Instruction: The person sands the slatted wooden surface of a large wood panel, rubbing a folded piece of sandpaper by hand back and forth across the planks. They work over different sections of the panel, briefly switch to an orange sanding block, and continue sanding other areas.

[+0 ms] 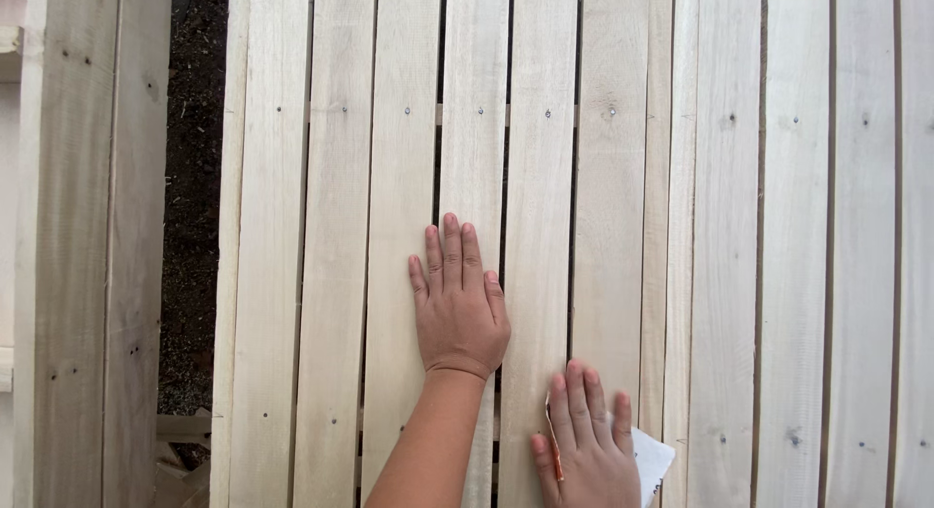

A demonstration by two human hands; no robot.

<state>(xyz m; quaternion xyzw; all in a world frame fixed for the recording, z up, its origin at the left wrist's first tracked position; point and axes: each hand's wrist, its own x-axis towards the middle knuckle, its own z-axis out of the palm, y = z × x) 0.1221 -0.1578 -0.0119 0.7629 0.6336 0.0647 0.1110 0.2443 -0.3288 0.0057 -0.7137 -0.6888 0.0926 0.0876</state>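
Pale wooden slats (608,226) fill nearly the whole view, running away from the person in long parallel boards with narrow dark gaps between them and small nail heads (547,113) in a row across the far part.

Nearest the camera, at the bottom edge, the right hand (582,440) lies palm down on the boards, fingers together and stretched forward. It presses flat on a folded sheet of sandpaper (650,457); a white corner of the sheet sticks out past the little-finger side, and a thin orange-brown edge shows along the thumb side. The hand is not curled around the sheet, only laid over it, so most of the sheet is hidden beneath the palm.

Just ahead of that hand and a little to its thumb side, the left hand (457,308) rests open and flat on the slats, fingers close together and pointing away, with the bare forearm leading back to the bottom of the frame. It holds nothing; the palm spans two neighbouring boards and the gap between them. The two hands are near each other but do not touch.

Farther out beyond the left hand's outer side, the slats end at a strip of dark soil (195,177), and past that stands another run of grey-toned upright boards (92,245) at the frame's edge.
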